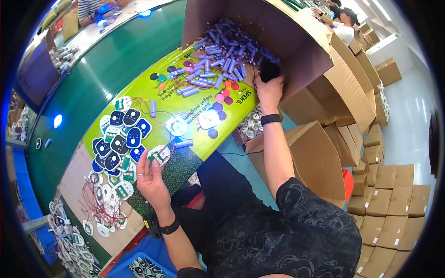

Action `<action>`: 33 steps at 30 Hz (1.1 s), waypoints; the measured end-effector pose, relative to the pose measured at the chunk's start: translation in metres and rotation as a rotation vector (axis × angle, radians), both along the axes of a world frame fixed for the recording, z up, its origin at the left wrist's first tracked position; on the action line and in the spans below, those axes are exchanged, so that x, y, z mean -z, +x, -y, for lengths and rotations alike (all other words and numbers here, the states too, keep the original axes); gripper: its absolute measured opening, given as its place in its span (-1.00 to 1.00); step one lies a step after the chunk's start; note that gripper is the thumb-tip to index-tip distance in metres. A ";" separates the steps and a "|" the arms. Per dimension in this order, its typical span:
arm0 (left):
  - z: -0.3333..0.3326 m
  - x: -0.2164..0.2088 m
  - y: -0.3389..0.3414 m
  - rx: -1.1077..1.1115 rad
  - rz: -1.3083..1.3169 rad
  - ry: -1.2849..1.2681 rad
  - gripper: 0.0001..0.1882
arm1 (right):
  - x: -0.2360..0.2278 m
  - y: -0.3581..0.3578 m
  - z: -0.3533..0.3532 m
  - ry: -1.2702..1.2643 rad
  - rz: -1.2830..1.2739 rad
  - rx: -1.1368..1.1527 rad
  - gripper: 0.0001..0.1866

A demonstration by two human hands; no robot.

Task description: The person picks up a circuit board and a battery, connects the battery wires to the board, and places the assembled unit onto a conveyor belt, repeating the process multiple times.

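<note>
My left hand (153,183) pinches a white disc-shaped housing with a green circuit board (160,156) above the near edge of the bench. Just beyond it lies a purple cylindrical battery cell (184,144), beside lit white discs (178,125). Over at the open carton (306,51), my right hand (270,90) has its fingers curled at a black object (270,71) whose kind I cannot make out. A heap of purple battery cells with wires (222,55) spills from that carton onto the green printed sheet (153,99).
Dark-faced panels (119,143) and white discs with red wires (104,199) are piled left of my left hand. A green conveyor belt (92,78) runs along the far side. Cardboard cartons (296,157) crowd the right. Other people (345,28) work farther off.
</note>
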State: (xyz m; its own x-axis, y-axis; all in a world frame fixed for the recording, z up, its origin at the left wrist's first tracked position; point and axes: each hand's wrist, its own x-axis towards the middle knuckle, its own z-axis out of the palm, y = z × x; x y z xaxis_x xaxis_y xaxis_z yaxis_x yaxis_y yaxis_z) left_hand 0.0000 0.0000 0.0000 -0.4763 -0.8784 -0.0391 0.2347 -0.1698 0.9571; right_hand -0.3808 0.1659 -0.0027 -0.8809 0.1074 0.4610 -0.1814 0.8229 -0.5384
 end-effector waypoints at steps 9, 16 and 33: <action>0.000 -0.001 -0.002 -0.023 -0.013 -0.011 -0.61 | 0.000 0.000 0.002 -0.019 0.023 0.005 -0.03; 0.001 0.000 -0.002 -0.010 -0.023 -0.015 -0.60 | 0.001 -0.001 0.000 0.002 0.020 -0.040 0.09; 0.001 0.003 0.013 -0.043 0.046 -0.029 -0.57 | -0.022 0.061 0.015 0.070 -0.364 -0.415 -0.34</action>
State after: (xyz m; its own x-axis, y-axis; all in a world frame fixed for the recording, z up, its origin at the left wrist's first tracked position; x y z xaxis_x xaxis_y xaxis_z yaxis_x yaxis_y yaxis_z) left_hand 0.0128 -0.0015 -0.0031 -0.4366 -0.8990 -0.0342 0.1967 -0.1325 0.9715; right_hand -0.3199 0.1505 0.0191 -0.6249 -0.2564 0.7374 -0.6623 0.6742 -0.3268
